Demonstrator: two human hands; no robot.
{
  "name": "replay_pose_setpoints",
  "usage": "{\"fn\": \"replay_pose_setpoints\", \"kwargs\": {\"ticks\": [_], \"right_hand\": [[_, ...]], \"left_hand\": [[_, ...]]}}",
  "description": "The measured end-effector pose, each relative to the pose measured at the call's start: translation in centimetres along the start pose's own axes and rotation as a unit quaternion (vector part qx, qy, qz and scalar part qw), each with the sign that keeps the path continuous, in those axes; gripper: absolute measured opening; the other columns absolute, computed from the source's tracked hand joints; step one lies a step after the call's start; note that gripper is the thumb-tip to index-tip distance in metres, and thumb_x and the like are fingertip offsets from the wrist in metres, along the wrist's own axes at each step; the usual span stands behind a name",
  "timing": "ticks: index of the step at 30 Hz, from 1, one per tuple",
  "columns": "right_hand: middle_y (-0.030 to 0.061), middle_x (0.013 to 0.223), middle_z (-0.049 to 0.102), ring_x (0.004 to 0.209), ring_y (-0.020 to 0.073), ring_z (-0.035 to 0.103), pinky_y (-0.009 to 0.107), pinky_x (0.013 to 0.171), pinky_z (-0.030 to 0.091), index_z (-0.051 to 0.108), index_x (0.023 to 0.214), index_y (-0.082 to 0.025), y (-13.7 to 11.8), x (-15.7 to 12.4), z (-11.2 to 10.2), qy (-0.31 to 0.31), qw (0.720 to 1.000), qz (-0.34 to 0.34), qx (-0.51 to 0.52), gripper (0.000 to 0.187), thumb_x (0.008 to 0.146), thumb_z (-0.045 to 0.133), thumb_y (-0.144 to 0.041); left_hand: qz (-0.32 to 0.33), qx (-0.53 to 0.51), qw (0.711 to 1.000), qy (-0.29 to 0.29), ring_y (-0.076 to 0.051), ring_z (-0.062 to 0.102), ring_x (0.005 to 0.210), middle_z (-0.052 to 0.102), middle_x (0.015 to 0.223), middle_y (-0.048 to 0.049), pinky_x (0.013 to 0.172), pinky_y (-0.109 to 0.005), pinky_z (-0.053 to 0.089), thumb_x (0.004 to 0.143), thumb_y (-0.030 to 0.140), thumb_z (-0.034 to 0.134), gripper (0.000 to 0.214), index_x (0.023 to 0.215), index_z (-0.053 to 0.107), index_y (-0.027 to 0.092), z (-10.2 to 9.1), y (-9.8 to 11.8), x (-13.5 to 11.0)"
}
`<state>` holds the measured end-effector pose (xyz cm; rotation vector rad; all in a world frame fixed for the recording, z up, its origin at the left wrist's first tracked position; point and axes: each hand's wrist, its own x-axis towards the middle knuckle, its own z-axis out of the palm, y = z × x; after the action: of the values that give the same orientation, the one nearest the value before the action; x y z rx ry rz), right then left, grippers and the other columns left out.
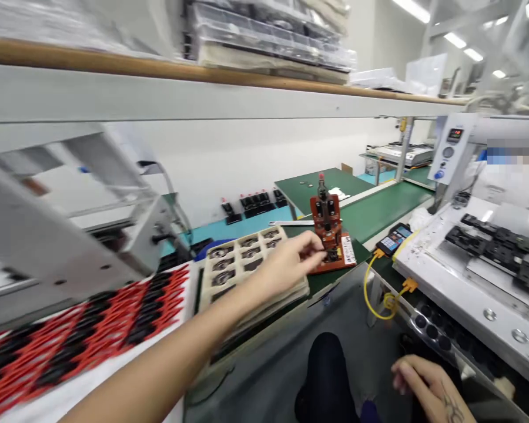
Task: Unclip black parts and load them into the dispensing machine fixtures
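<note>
My left hand [300, 256] reaches across the tray to the base of a red toggle-clamp fixture [327, 218]. Its thumb and fingers come together in a pinch beside a small dark part in the fixture; whether they grip it is unclear. The clamp's lever points upward, with a red tip. Under my left forearm lies a cream compartment tray [242, 254] of small dark round parts. My right hand [425, 382] hangs low at the right, over the bench's front edge. Its fingers curl inward, partly hidden and blurred, so I cannot see whether they hold anything.
Rows of red and black cables [110, 335] lie at the left beside a grey machine [132, 235]. At the right stands a white machine [476, 276] with a yellow cable [367, 291] and a black keypad device [394, 238]. A shelf [229, 94] crosses above.
</note>
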<state>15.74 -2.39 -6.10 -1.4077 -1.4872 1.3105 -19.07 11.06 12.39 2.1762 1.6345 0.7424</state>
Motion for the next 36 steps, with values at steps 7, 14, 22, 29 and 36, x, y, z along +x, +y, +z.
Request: {"fn": "replay_pose_setpoints", "kwargs": {"ticks": [7, 14, 22, 29, 36], "right_hand": [[0.0080, 0.109, 0.075, 0.087, 0.0233, 0.071, 0.036, 0.077, 0.062, 0.070, 0.136, -0.029, -12.1, -0.7, -4.3, 0.154, 0.964, -0.205, 0.068, 0.054, 0.090, 0.083, -0.053], [0.0031, 0.096, 0.071, 0.074, 0.0188, 0.066, 0.034, 0.067, 0.061, 0.077, 0.121, -0.028, -12.5, -2.2, -8.8, 0.197, 0.952, -0.232, -0.018, 0.038, 0.087, 0.088, -0.041], [-0.0007, 0.084, 0.067, 0.070, 0.0166, 0.061, 0.031, 0.066, 0.056, 0.073, 0.115, -0.023, -11.1, -3.7, -14.6, 0.230, 0.962, -0.144, 0.002, 0.042, 0.079, 0.091, -0.037], [-0.0015, 0.076, 0.059, 0.067, 0.0173, 0.051, 0.033, 0.063, 0.048, 0.070, 0.112, -0.020, -8.6, -6.2, -23.0, 0.419, 0.897, -0.124, -0.067, 0.045, 0.078, 0.088, -0.044], [0.0010, 0.083, 0.066, 0.071, 0.0181, 0.056, 0.032, 0.064, 0.051, 0.071, 0.118, -0.022, -8.5, -10.0, -26.5, 0.464, 0.875, -0.111, -0.080, 0.047, 0.083, 0.088, -0.049]], "left_hand": [[0.558, -0.053, 0.824, 0.081, -0.022, 0.074, 0.096, 0.077, 0.101, -0.0126, 0.084, -0.033, 0.064, 0.108, 0.010, 0.048, 0.017, 0.107, 0.064, 0.017, 7.5, 11.3, 0.5], [0.616, -0.071, 0.778, 0.101, -0.025, 0.075, 0.097, 0.078, 0.100, -0.0137, 0.086, -0.038, 0.066, 0.112, 0.014, 0.044, 0.022, 0.107, 0.065, 0.017, 12.3, 16.5, 1.6], [0.616, -0.131, 0.777, 0.031, -0.025, 0.074, 0.100, 0.076, 0.108, -0.0134, 0.089, -0.037, 0.064, 0.110, 0.013, 0.048, 0.017, 0.116, 0.063, 0.017, 16.8, 21.2, 4.0], [0.460, -0.122, 0.866, -0.155, -0.029, 0.063, 0.132, 0.063, 0.143, -0.0146, 0.113, -0.045, 0.054, 0.100, 0.039, 0.071, 0.046, 0.140, 0.056, 0.021, 20.3, 28.3, 13.2], [0.422, -0.001, 0.880, -0.217, -0.038, 0.062, 0.131, 0.070, 0.131, -0.0184, 0.114, -0.048, 0.049, 0.090, 0.042, 0.080, 0.044, 0.121, 0.073, 0.012, 27.2, 36.6, 22.6]]}}
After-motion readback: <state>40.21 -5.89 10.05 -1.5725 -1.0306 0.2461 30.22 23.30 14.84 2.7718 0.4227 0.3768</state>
